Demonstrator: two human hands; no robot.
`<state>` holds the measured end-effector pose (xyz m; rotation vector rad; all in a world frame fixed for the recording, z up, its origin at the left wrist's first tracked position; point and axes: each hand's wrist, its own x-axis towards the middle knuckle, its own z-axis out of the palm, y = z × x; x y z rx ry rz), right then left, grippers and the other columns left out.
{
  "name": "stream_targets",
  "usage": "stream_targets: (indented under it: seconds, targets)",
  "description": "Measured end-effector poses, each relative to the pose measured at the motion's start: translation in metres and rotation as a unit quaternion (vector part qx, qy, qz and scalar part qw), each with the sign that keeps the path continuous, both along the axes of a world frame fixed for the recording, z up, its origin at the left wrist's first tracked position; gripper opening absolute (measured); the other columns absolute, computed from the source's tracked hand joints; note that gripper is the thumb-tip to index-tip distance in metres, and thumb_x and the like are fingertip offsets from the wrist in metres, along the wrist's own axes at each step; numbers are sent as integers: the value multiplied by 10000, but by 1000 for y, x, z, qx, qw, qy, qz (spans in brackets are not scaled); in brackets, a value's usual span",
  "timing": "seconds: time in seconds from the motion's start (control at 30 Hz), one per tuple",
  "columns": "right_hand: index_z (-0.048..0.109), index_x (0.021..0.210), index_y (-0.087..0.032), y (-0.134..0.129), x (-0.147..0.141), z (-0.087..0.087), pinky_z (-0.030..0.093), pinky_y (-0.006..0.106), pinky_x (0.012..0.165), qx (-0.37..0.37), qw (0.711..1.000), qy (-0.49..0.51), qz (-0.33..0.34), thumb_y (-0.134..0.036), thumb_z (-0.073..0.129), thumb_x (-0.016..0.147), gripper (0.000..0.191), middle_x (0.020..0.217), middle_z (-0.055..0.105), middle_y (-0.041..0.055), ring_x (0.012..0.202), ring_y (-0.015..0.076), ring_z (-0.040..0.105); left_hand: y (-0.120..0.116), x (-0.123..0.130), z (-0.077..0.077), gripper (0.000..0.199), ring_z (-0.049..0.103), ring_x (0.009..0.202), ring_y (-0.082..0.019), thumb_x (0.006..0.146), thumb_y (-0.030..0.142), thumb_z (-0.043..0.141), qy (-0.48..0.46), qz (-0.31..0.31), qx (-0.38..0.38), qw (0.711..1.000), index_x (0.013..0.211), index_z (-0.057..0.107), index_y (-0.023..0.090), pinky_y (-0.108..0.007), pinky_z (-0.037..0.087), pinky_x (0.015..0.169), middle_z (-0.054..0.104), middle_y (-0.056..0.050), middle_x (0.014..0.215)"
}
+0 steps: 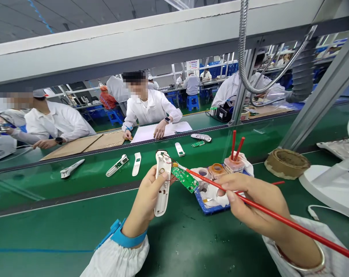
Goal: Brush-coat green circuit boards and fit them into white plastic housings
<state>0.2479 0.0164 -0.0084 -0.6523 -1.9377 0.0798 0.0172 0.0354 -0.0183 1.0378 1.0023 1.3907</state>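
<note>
My left hand [148, 194] is closed around a white plastic housing half [162, 200], held upright with its hollow inner side toward me. Thin wires run from it to a green circuit board [185, 180], which hangs at its right side. Between the fingers of my right hand [253, 202] is a long red-handled brush [266, 209]. Its tip lies at the board's upper left end; whether it touches cannot be made out. Just behind the board, a blue tray [213, 209] holds tape rolls, white cloth and a small pot [233, 164] with red sticks standing in it.
Along the green belt [90, 184] lie several white housing parts [137, 164] and another circuit board [198, 144]. A brown tape roll [286, 163] and a white fan [330, 181] stand at right. Across the belt, a co-worker [151, 107] leans over white sheets. A flexible metal conduit [243, 50] hangs overhead.
</note>
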Motion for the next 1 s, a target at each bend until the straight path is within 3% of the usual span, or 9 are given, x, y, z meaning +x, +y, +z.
stream_targets:
  seconds: [0.13,0.3,0.53,0.73,1.0]
  targets:
    - [569,866,-203,-4,2,0,532,270,699,17,1000,3,-22,-84,519,760,167,808,688,39,798,184,665,-1,1,0,266,618,958,-213,772,292,632,-8,-18,10,1000,1019,605,197,-341,474,881,676,-47,1004]
    - [565,855,-231,-6,5,5,538,273,657,25,998,29,-41,-67,512,745,204,737,682,11,732,178,668,-3,3,2,254,636,853,-188,757,310,644,-3,-1,-3,1000,982,627,193,-311,492,831,689,-37,917]
    - [553,823,-240,-9,-1,11,549,258,601,10,999,37,-5,-49,480,749,218,648,661,-7,682,171,670,-6,4,5,257,625,845,-177,742,298,651,8,-14,-15,1000,982,642,207,-305,491,836,677,-19,897]
    - [559,829,-229,-8,7,6,514,257,655,7,998,23,-56,-82,505,771,167,750,675,2,744,161,656,-3,1,2,260,651,843,-203,715,299,682,-12,-15,-28,999,947,663,184,-331,501,845,703,-39,866]
    - [603,819,-242,-5,17,9,481,385,784,-105,974,197,-34,-165,506,845,126,707,632,8,747,204,613,1,-3,1,239,671,796,-215,722,294,667,-69,-4,-47,996,915,662,154,-363,509,859,709,-54,787]
